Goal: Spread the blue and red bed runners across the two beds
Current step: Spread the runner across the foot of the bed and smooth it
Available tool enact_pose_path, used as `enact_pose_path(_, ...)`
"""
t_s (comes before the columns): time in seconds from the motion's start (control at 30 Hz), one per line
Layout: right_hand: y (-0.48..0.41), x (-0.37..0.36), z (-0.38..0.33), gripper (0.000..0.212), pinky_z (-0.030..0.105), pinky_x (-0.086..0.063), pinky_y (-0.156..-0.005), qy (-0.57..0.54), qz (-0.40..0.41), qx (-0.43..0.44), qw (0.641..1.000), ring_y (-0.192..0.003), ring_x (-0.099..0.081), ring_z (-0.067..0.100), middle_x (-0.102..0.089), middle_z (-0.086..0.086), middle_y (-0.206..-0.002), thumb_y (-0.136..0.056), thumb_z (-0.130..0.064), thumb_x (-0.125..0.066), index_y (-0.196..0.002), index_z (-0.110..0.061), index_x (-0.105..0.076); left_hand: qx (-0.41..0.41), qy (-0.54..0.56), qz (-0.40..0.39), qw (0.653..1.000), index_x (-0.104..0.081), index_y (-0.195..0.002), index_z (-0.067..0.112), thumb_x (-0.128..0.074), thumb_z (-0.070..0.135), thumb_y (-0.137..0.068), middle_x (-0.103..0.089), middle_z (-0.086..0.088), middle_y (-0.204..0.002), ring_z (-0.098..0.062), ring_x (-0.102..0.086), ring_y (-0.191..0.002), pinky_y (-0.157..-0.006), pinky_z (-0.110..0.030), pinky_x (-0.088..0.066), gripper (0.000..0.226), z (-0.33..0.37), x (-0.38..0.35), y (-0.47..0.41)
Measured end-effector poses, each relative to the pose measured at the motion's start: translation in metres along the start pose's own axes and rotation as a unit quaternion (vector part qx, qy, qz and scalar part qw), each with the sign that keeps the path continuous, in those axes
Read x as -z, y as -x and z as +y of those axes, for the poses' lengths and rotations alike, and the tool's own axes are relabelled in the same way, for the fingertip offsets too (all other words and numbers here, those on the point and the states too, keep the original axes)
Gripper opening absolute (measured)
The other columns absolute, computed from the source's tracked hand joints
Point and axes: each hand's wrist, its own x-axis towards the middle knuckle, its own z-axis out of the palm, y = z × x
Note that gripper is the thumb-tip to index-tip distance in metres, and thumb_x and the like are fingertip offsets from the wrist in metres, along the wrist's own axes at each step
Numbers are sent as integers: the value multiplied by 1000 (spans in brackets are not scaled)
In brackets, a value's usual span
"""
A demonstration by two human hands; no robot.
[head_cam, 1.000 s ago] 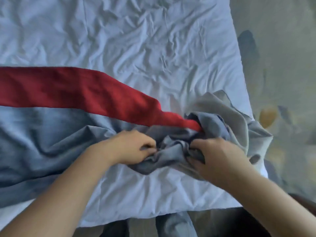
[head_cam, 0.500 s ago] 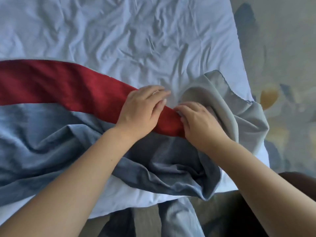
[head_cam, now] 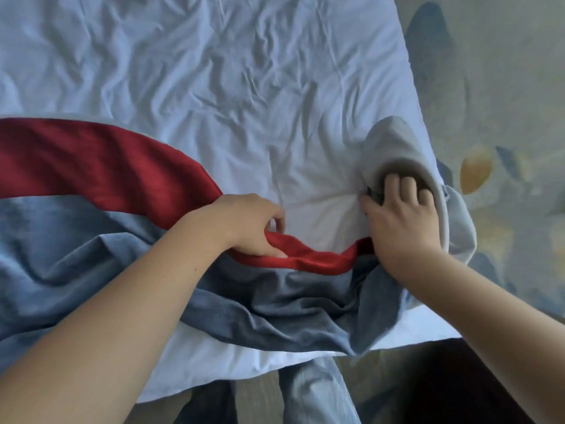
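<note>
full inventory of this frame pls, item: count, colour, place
bed runner: 1, red band along the far edge and blue below it, lying flat at left, bunched and twisted toward the bed's right edge
runner underside: 1 flipped-over fold, pale grey, by the right edge of the bed above the right hand
bed sheet: 1, white, wrinkled, covering the bed
carpet: 1, beige with blue and yellow shapes, right of the bed
trouser legs: light blue, bottom centre, below the bed's near edge
left hand: 1, pinching the red band at centre
right hand: 1, gripping the bunched fabric near the right edge of the bed
</note>
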Motion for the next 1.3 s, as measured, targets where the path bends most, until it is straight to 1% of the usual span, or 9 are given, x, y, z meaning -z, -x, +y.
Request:
enact_pose_path(0.13, 18, 6, -22, 41, 49, -37, -90, -22, 21, 202, 979, -107, -60, 45, -62, 25, -122, -80, -10, -36, -95, -1, -73, 2, 57, -140, 989, -65, -121, 44, -79, 84, -49, -65, 22, -111, -9, -65, -100, -96, -36, -55, 84, 17, 1, 10)
enact_pose_path(0.2, 23, 8, -27, 30, 46, -48, -87, -119, -111, 325, 932, -97, -63, 36, -60, 11, -113, -84, -12, -43, -99, -13, -68, 1, 54, -155, 986, -69, -119, 37, -56, 100, -55, -66, 17, -115, -11, -64, -103, -99, -36, -51, 90, 32, -6, 11)
enact_pose_path(0.33, 29, 14, -26, 35, 40, -47, -89, -279, -303, 256, 875, -96, -61, 26, -64, 5, -100, -102, -37, -37, -100, -17, -66, -21, 99, -158, 982, -73, -98, 34, -55, 86, -78, -68, 19, -86, -8, -64, -87, -83, -31, -52, 59, 36, -20, 17)
enact_pose_path(0.5, 18, 37, -18, 46, 28, -47, -72, -200, -429, 262, 841, -80, -63, 15, -70, -6, -84, -89, -69, -54, -91, -25, -66, -75, 159, -120, 977, -73, -92, 43, -77, 52, -84, -67, 22, -76, 0, -63, -74, -71, -24, -49, 13, 22, -14, 35)
enact_pose_path(0.67, 1, 52, -1, 16, 36, -49, -82, -290, -188, 222, 912, -89, -62, 14, -66, -11, -93, -92, -45, -61, -103, -34, -60, -63, 83, 147, 984, -65, -103, 45, -64, 69, -84, -61, 20, -87, 2, -56, -83, -71, -26, -46, 31, 13, 7, 43)
enact_pose_path(0.8, -27, 105, 25, 42, 21, -41, -71, -323, -46, 159, 932, -90, -55, 10, -50, -22, -101, -89, -34, -69, -125, -40, -49, -95, 102, 346, 928, -61, -102, 38, -62, 66, -84, -50, 25, -79, 1, -52, -69, -63, -23, -41, 33, 12, 34, 49)
enact_pose_path(1.03, -88, 188, 54, 67, 35, -35, -63, -265, 250, -17, 931, -87, -46, 27, -54, 1, -104, -77, -1, -58, -135, -30, -46, -101, 46, 593, 797, -66, -124, 17, -73, -1, -83, -61, -1, -103, -24, -65, -78, -70, -39, -58, 45, 3, 108, 22)
enact_pose_path(1.2, -112, 128, 25, 102, 46, -44, -95, -176, 93, -30, 980, -121, -46, 34, -43, 11, -135, -83, -45, -75, -158, -33, -8, 41, -35, 582, 812, -64, -128, 22, -82, -2, -72, -58, -6, -114, -29, -60, -101, -91, -44, -42, 64, -25, 100, -26)
enact_pose_path(1.3, -105, 80, 16, 78, 47, -46, -95, -207, 155, 13, 966, -111, -53, 36, -51, 12, -125, -78, -38, -81, -146, -21, -46, -7, -48, 603, 796, -68, -124, 20, -78, 6, -79, -61, -9, -123, -30, -59, -109, -90, -45, -42, 48, -14, 76, -32)
